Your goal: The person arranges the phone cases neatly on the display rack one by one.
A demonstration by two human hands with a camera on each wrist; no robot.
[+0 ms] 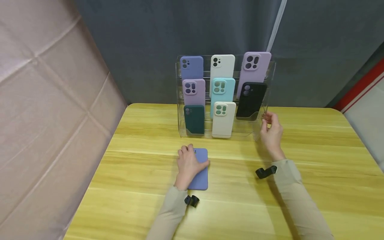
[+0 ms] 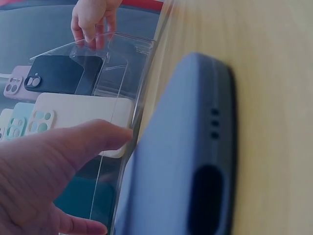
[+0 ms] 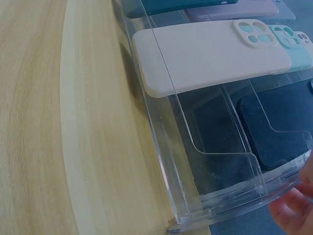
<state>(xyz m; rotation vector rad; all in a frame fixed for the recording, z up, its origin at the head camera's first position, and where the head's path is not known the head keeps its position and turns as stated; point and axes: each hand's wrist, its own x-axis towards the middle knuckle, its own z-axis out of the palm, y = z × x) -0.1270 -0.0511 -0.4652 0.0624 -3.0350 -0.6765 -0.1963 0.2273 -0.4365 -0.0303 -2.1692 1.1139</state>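
A lavender-blue phone case (image 1: pixel 201 180) lies flat on the wooden table, its end cutouts close up in the left wrist view. Over its upper left part is my left hand (image 1: pixel 188 163), thumb and fingers spread; whether they touch the case I cannot tell. Behind it stands a clear acrylic display rack (image 1: pixel 244 128) with three tiers of phone cases. My right hand (image 1: pixel 272 133) pinches the rack's right side panel between thumb and fingers, beside a black case (image 1: pixel 251 100). In the right wrist view, fingertips (image 3: pixel 288 210) show at the panel's edge.
Also on the rack are a dark green case (image 1: pixel 194 120), a cream case (image 1: pixel 223 121), a turquoise case (image 1: pixel 222 90) and several lilac, blue and white ones. A grey curtain (image 1: pixel 144 50) hangs behind the table; a padded pinkish panel (image 1: pixel 54 116) borders the left.
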